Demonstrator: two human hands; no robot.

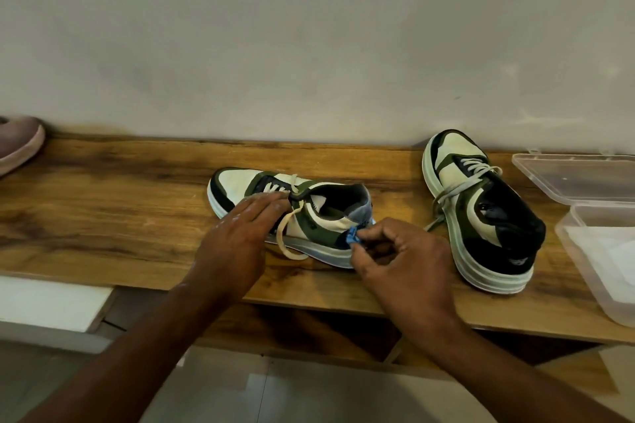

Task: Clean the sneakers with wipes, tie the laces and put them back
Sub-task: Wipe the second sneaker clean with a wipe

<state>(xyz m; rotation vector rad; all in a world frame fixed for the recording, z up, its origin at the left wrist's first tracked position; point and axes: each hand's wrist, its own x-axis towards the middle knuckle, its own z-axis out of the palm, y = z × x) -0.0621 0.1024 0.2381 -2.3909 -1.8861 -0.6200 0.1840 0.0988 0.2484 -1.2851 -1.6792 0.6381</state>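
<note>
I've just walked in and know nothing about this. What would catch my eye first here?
Two green, cream and black sneakers on a wooden shelf: the near sneaker sits mid-shelf, its lace loose, steadied by the left hand while the right hand pinches a small blue wipe against its heel. The second sneaker stands to the right, beside an open clear plastic box.

Two bare arms — no sleeves, rings or watch; the left hand (237, 233) has wet shiny spots, the right hand (405, 261) none.
</note>
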